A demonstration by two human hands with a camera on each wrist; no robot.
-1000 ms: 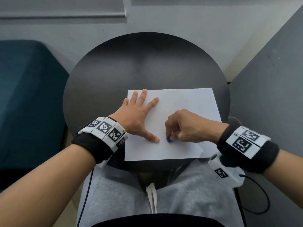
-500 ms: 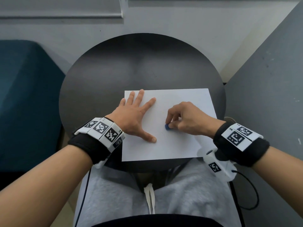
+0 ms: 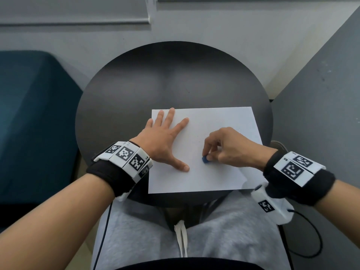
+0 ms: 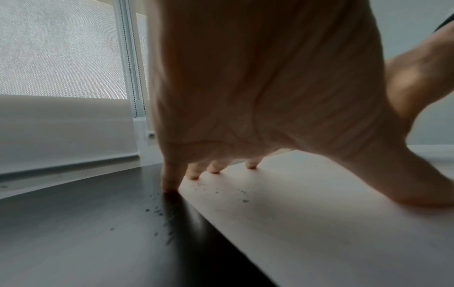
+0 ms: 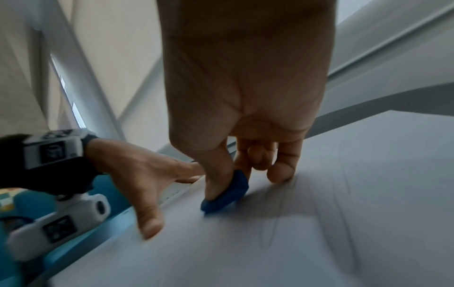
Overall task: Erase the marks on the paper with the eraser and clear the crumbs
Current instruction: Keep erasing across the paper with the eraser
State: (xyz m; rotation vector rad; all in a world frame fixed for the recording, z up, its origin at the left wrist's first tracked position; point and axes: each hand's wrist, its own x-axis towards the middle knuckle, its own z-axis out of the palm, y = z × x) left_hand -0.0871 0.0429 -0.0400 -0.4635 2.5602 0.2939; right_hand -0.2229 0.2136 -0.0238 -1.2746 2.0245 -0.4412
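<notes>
A white sheet of paper (image 3: 214, 178) lies on a round black table (image 3: 136, 90). My left hand (image 3: 165, 141) is spread flat on the sheet's left part, fingers straight, pressing it down. My right hand (image 3: 228, 147) pinches a small blue eraser (image 3: 205, 159) between thumb and fingers, its lower edge on the paper. In the right wrist view the eraser (image 5: 227, 194) touches the sheet beside faint pencil lines (image 5: 277, 217). Dark crumbs (image 4: 159, 211) lie on the table and on the paper's edge near my left fingertips (image 4: 213, 170).
A teal seat (image 3: 29, 123) stands left of the table. A grey panel (image 3: 321, 114) rises on the right. My lap in grey trousers (image 3: 214, 230) sits under the table's near edge, with a black cable (image 3: 311, 240) hanging at the right.
The right hand with the eraser has slid up and back down across the paper, ending near the middle. The left hand stays spread on the sheet.
</notes>
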